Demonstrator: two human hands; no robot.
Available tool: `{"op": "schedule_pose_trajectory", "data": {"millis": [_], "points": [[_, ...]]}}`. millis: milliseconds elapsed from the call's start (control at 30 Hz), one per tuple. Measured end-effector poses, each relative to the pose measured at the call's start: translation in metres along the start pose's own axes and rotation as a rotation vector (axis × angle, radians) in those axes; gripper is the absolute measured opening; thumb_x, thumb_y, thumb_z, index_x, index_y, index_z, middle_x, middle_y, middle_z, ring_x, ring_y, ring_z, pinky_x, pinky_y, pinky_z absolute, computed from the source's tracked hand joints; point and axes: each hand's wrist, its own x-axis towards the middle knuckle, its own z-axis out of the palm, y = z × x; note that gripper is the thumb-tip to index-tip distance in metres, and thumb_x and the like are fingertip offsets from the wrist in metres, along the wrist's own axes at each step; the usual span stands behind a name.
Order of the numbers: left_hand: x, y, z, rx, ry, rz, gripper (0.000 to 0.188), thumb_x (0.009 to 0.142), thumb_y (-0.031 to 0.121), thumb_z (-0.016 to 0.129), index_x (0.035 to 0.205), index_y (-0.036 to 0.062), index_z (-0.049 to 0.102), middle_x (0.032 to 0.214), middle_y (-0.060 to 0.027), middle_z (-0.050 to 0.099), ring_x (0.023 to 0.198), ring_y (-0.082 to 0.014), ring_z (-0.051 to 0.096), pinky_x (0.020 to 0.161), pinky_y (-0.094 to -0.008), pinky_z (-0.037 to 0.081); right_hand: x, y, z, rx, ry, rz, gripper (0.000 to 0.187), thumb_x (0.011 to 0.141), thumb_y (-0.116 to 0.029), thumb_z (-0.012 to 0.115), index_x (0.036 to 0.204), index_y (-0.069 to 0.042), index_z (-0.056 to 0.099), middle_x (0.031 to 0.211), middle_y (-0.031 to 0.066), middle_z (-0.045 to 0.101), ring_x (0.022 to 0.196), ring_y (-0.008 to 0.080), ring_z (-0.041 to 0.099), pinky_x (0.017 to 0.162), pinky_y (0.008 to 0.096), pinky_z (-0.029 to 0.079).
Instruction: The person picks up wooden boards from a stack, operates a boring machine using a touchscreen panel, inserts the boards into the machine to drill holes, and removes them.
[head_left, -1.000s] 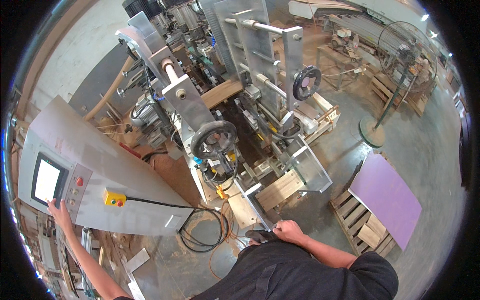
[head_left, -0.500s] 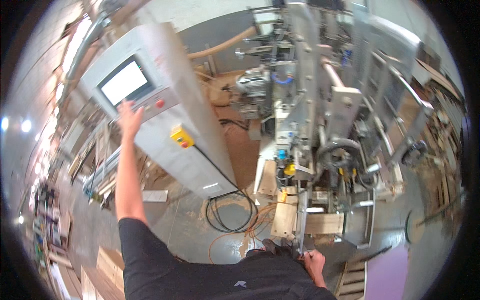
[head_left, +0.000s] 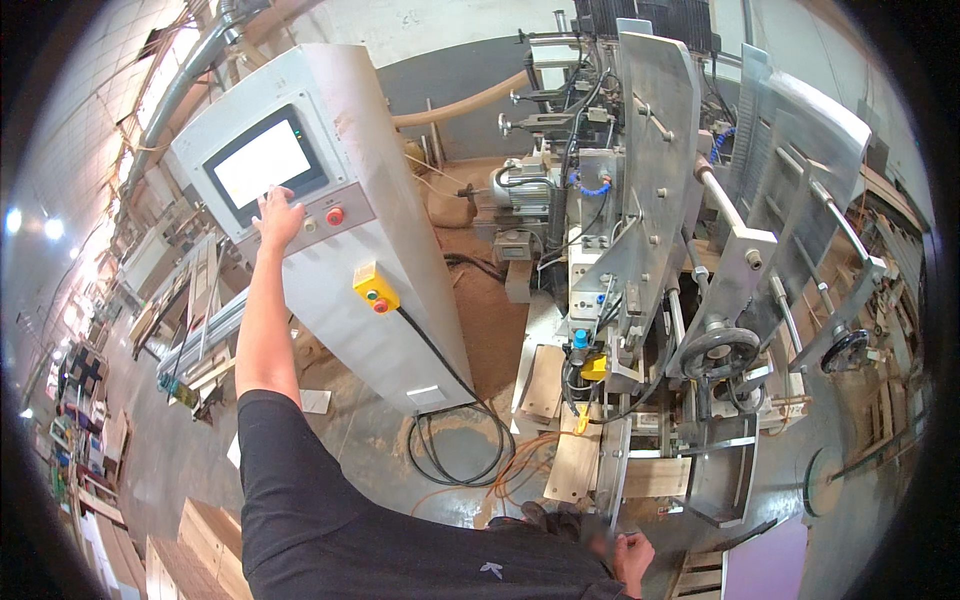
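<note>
My left arm reaches out to the grey control cabinet [head_left: 400, 250]. My left hand [head_left: 278, 217] is at the lower edge of its lit touchscreen [head_left: 258, 165], fingers apart and nothing in them; a fingertip overlaps the screen, though contact is hard to confirm. Just right of that hand sits a red push button [head_left: 334, 216]. Below hangs a yellow button box [head_left: 376, 288] with a black cable. Low in front of my body, my right hand [head_left: 632, 560] has its fingers curled in. What it may hold is hidden.
To the right stands a large metal machine [head_left: 655, 170] with a motor [head_left: 522, 188], black handwheels [head_left: 720, 352] and steel plates. Coiled black cable [head_left: 430, 465] and orange hose [head_left: 520, 468] lie on the floor. Wooden boards [head_left: 200, 545] are at lower left, a purple panel [head_left: 765, 565] at lower right.
The left hand has shifted slightly right along the screen's lower edge. The view has turned slightly and become sharper. My right hand stays low with curled fingers.
</note>
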Motion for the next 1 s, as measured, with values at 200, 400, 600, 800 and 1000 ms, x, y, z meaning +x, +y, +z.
{"op": "schedule_pose_trajectory", "data": {"millis": [200,400,600,800,1000], "points": [[0.028,0.006,0.010,0.003,-0.056,-0.060,0.039,0.081,0.023,0.064,0.118,0.0121,0.055,0.142,-0.0098,0.045,0.144,-0.0392,0.027,0.110,-0.0712,0.021,-0.005,0.012,0.012,-0.037,0.083,0.051,0.024,0.077,-0.019,0.072,0.070,0.001,0.061,0.067,0.0198,0.064,0.068,0.0405,0.064,0.066,0.0479,0.049],[0.035,-0.004,0.018,-0.016,-0.051,-0.084,0.039,0.081,0.021,0.064,0.118,0.0109,0.055,0.139,-0.0100,0.047,0.144,-0.0374,0.028,0.109,-0.0708,0.022,-0.004,0.014,0.016,-0.044,0.110,0.064,0.023,0.076,-0.018,0.073,0.069,0.000,0.060,0.068,0.0195,0.063,0.068,0.0406,0.063,0.065,0.0477,0.048],[0.039,-0.015,0.019,-0.006,-0.013,-0.051,0.037,0.081,0.021,0.064,0.116,0.0104,0.055,0.136,-0.0108,0.048,0.142,-0.0377,0.031,0.108,-0.0714,0.022,-0.005,0.007,0.018,-0.047,0.073,0.105,0.024,0.077,-0.017,0.073,0.070,0.001,0.059,0.067,0.0196,0.062,0.068,0.0405,0.062,0.066,0.0473,0.048],[0.057,0.012,0.052,0.052,-0.097,-0.037,0.050,0.084,0.030,0.063,0.130,0.0123,0.052,0.142,-0.0124,0.048,0.138,-0.0370,0.039,0.108,-0.0697,0.024,-0.010,0.031,0.018,-0.025,0.118,0.103,0.023,0.079,-0.019,0.073,0.071,-0.001,0.060,0.069,0.0208,0.060,0.069,0.0434,0.059,0.065,0.0506,0.045],[0.125,-0.120,0.068,0.061,-0.009,0.202,0.056,0.090,0.035,0.063,0.134,0.0021,0.054,0.131,-0.0239,0.057,0.125,-0.0391,0.051,0.105,-0.0522,0.038,0.003,-0.006,0.015,-0.060,0.049,0.141,0.026,0.082,-0.025,0.069,0.073,-0.001,0.063,0.074,0.0209,0.063,0.079,0.0416,0.061,0.072,0.0513,0.048]]}}
